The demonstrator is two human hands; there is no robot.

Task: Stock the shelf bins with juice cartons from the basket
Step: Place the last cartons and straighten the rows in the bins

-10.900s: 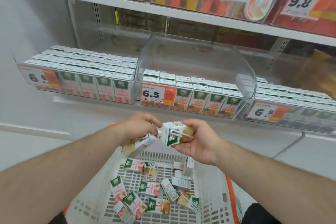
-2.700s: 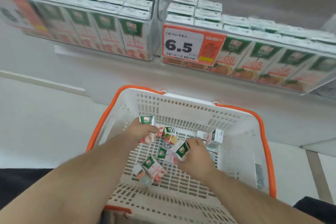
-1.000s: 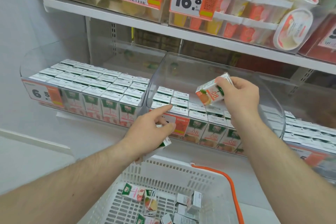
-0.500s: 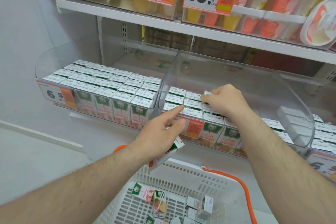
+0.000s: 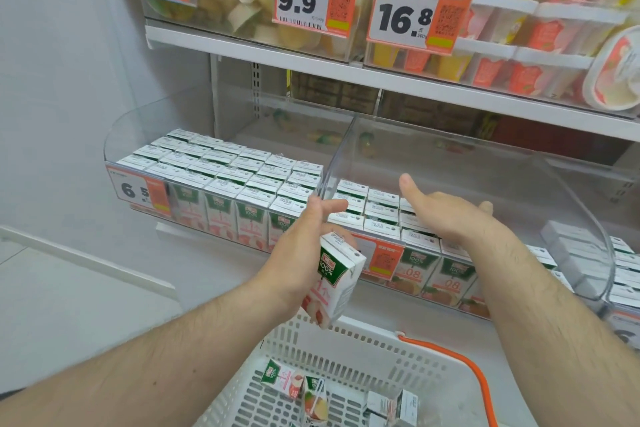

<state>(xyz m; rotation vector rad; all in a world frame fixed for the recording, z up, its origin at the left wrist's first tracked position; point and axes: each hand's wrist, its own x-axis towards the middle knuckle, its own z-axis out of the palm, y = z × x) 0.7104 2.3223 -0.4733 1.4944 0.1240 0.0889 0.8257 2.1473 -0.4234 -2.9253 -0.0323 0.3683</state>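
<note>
My left hand grips a green-and-white juice carton tilted in front of the shelf, above the basket's far rim. My right hand is flat and open over the cartons in the middle clear bin, holding nothing; whether it touches them I cannot tell. The middle bin holds rows of orange-labelled cartons at its front. The left bin is packed with upright cartons. The white basket with an orange handle sits below, with several loose cartons inside.
An upper shelf carries clear bins of fruit cups behind 9.9 and 16.8 price tags. A third bin of cartons is at the right. A white wall closes off the left side.
My right hand has set its carton into the middle bin and opened flat above the rows. My left hand has risen slightly, turning its carton into view.
</note>
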